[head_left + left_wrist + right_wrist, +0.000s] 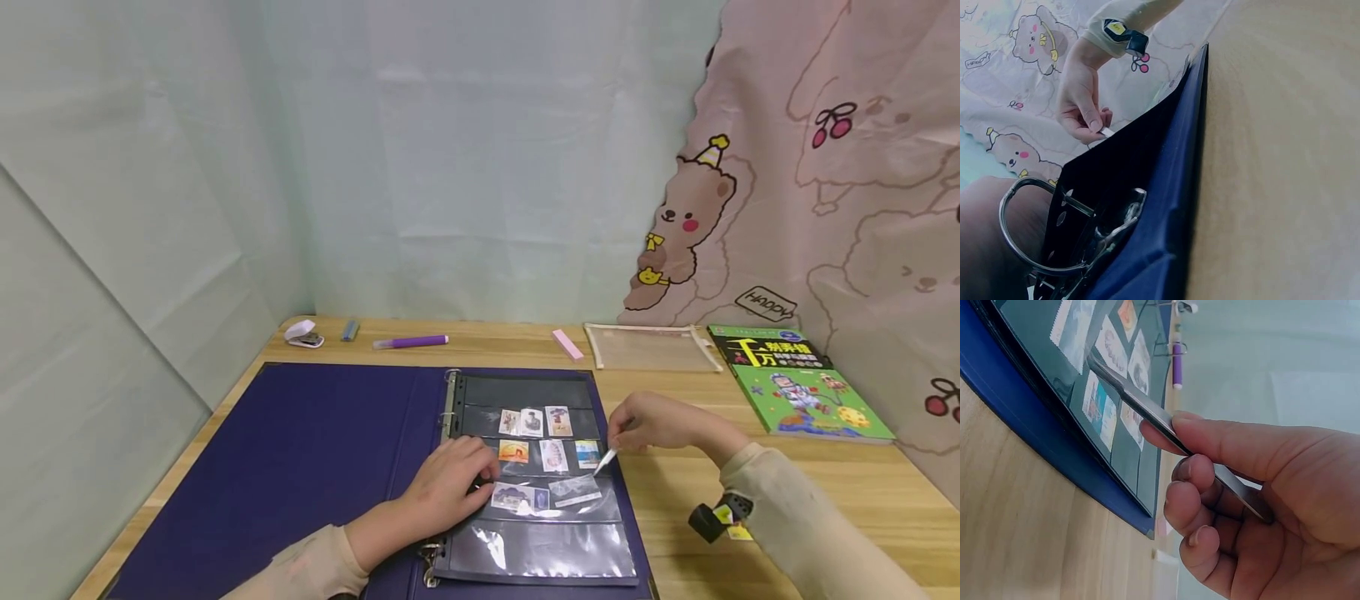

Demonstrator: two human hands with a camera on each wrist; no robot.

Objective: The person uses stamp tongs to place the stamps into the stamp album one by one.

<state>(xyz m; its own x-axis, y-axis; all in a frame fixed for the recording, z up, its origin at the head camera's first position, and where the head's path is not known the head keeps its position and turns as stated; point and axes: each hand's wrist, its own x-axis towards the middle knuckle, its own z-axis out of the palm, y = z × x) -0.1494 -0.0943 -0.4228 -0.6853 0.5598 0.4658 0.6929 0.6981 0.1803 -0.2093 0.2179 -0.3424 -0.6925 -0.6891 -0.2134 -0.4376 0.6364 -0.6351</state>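
Note:
My right hand [651,425] pinches metal tweezers [1147,407] between thumb and fingers, at the right side of the album page. Their tips meet the edge of a pale stamp [575,490], which lies slightly tilted over the third stamp row. My left hand [448,483] rests on the left part of the black album page [547,554], beside a two-part stamp [517,497]. Above these sit two rows of stamps, among them an orange stamp [513,451] and a blue stamp [588,454]. In the left wrist view, a metal ring [1007,231] partly covers the left hand.
The dark blue binder [300,467] lies open on the wooden table. Behind it are a white stapler [303,333], a purple marker [412,342], a pink eraser-like bar [567,344] and a mesh pouch [648,348]. A green book [810,396] lies at right, near the curtain.

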